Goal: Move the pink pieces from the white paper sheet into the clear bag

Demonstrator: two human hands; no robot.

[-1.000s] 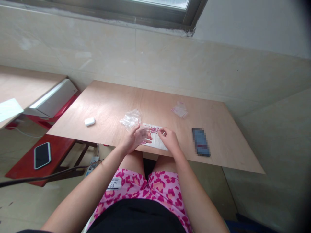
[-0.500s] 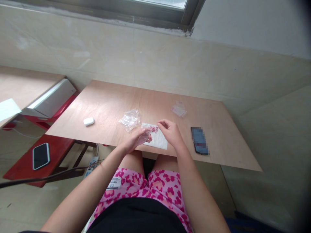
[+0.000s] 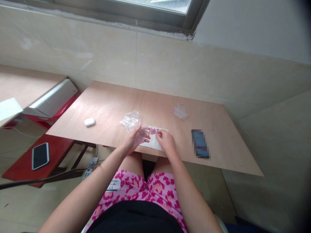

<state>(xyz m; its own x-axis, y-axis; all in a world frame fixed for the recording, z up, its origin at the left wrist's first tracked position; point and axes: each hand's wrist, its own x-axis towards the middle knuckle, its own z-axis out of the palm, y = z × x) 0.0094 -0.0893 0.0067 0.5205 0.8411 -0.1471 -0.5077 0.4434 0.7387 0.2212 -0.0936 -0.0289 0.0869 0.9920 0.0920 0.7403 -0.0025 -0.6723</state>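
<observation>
The left grip [image 3: 132,141] holds a clear bag [image 3: 144,135] beside pink beads [image 3: 153,131].

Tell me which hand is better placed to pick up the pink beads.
Probably the right hand: its fingers reach the pink beads, while the left hand holds a clear plastic bag.

Small pink pieces [image 3: 153,131] sit in a cluster on a white pad [image 3: 152,146], beside a colourless, clear plastic bag [image 3: 130,120]. The worktop [image 3: 116,103] is pale tan with faint wood grain, and a bench [image 3: 55,152] beside it is bright red. The shorts [image 3: 136,187] show magenta leopard blotches on light pink, under black cloth [image 3: 133,218].
</observation>
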